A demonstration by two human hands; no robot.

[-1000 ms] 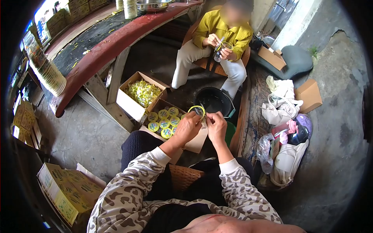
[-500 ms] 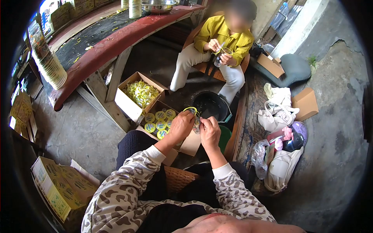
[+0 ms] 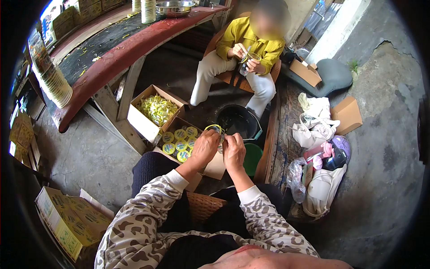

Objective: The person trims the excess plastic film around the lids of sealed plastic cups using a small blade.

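My left hand (image 3: 206, 146) is closed around a small clear plastic cup (image 3: 220, 148) with a yellow rim, held above the boxes in front of me. My right hand (image 3: 234, 151) is at the cup's right side, fingers pinched together close against it. Whether those fingertips grip the cup or some small thing is hidden. Just beyond my left hand, an open cardboard box (image 3: 168, 158) holds several cups with yellow printed lids (image 3: 181, 145). Behind it stands another box (image 3: 142, 122) heaped with yellow strips (image 3: 156, 110).
A person (image 3: 251, 49) in a yellow top sits opposite, holding a yellow-rimmed cup. Between us are a black bucket (image 3: 237, 120) and a green basin (image 3: 253, 160). A red-edged table (image 3: 103, 67) with stacked cups (image 3: 53, 83) runs along the left. Bags (image 3: 326, 190) lie on the right.
The whole view has shifted slightly, so the surroundings sit a little further left. Both hands stay together at the cup, and the right fingers have moved in closer against its side.
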